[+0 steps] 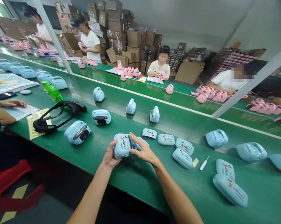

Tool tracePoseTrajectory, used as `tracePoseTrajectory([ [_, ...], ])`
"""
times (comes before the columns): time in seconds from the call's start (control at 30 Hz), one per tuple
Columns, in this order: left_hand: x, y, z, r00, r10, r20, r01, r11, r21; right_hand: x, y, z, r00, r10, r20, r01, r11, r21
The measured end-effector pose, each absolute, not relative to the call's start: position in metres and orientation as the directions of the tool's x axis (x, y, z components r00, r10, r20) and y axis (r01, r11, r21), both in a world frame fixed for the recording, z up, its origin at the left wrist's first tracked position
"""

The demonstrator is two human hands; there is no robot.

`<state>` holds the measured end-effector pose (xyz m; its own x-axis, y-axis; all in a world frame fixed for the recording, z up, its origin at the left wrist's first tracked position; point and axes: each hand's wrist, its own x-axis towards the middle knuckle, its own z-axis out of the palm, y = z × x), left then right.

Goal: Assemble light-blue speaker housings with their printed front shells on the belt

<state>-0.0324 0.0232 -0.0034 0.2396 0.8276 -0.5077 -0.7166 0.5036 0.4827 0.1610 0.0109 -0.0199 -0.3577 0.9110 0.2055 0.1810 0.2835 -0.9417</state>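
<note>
My left hand (110,157) grips a light-blue plastic housing (122,144) from its left side and below, above the table's near edge. A Mickey print on the housing faces up toward me. My right hand (144,152) closes on the housing's right side, thumb at the front edge and fingers over the dark strip. Partly hidden behind that hand lies another light-blue piece (144,142). Just beyond is a printed cover (149,133) with a dark edge. More printed covers (166,140) lie to the right, near a white thin-tipped tool (204,163) and a small pale slip (195,163).
Light-blue units with dark panels (101,117) stand to the left, beside a black head strap (58,116) and a green bottle (52,92). Several blue housings (217,138) sit on the belt. A neighbour's hand (14,103) rests at left. Co-workers handle pink units (169,89) opposite.
</note>
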Motion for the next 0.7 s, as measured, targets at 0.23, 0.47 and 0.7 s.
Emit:
tracePoseTrajectory([
  [0.23,-0.047,0.022,-0.014,0.396,0.804,-0.444,-0.765,0.556,0.324,0.163,0.009,-0.024,-0.358,0.886,0.296,0.084,0.346,-0.934],
  [0.47,-0.039,0.016,-0.009,0.312,0.807,-0.502,-0.723,0.544,0.426,0.155,0.007,-0.014,-0.46,0.806,0.373,0.312,0.54,-0.782],
  [0.7,-0.033,0.009,-0.002,0.311,0.829,-0.464,-0.547,0.555,0.627,0.155,0.012,-0.019,-0.538,0.709,0.455,0.346,0.678,-0.648],
])
